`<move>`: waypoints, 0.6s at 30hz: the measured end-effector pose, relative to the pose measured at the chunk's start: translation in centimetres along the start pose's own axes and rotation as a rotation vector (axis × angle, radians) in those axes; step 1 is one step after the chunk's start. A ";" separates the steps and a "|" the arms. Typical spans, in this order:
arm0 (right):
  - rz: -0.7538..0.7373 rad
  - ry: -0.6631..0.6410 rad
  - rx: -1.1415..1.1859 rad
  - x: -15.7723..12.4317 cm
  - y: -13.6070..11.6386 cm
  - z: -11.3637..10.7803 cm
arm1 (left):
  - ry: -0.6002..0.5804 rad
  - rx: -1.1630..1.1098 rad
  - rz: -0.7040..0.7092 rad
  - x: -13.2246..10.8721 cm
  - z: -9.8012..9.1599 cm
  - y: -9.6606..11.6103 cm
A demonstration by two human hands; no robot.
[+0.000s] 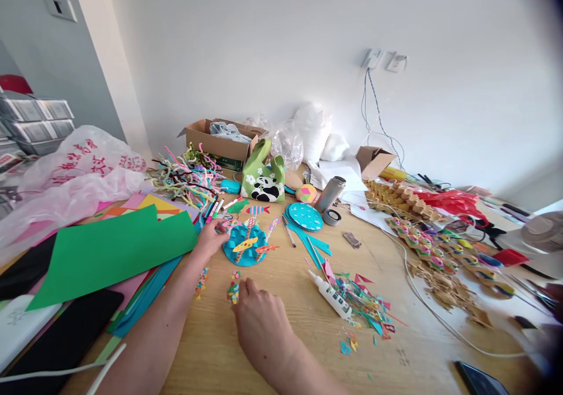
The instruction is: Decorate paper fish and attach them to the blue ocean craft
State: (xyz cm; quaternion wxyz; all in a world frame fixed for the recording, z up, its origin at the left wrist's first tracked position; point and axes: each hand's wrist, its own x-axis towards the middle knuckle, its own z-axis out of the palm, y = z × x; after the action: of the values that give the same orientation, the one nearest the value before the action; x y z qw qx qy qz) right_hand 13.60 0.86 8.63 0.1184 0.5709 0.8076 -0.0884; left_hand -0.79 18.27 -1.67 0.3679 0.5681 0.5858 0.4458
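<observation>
A round blue paper piece point(229, 258) lies on the table, with curled blue strips and several patterned paper fish point(245, 245) standing on it. At its left edge, the fingers of my left hand point(212, 239) are pinched at a small pink paper fish point(226, 224). Nearer to me, my right hand point(263, 317) rests low over the table with bent fingers close together. Its fingertips are beside a small pile of colourful paper bits point(233, 293); whatever they grip is hidden. More colourful bits point(201, 282) lie near my left forearm.
Green card point(118, 248) and coloured sheets cover the left side. A glue bottle point(331, 295) lies by paper scraps point(367, 301) on the right. Behind are a panda bag point(264, 178), a blue disc point(304, 216), a steel flask point(331, 193) and tape point(332, 217). A white cable point(422, 301) crosses the right.
</observation>
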 end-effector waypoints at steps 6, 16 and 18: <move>0.200 -0.011 0.031 -1.2 5.0 1.1 | -0.004 0.022 -0.048 -0.1 -0.4 0.6; 0.229 0.044 -0.027 -1.2 9.3 2.1 | 0.040 0.164 -0.154 0.0 -0.6 0.4; 0.212 0.065 -0.028 -0.6 9.7 2.4 | 0.033 0.203 -0.160 -0.3 -0.9 0.4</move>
State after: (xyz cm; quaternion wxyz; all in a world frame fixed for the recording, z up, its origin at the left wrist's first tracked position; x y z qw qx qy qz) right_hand 23.21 2.86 6.48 0.1088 0.6540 0.7472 -0.0458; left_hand -1.48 17.87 -0.97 0.3332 0.5464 0.6773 0.3628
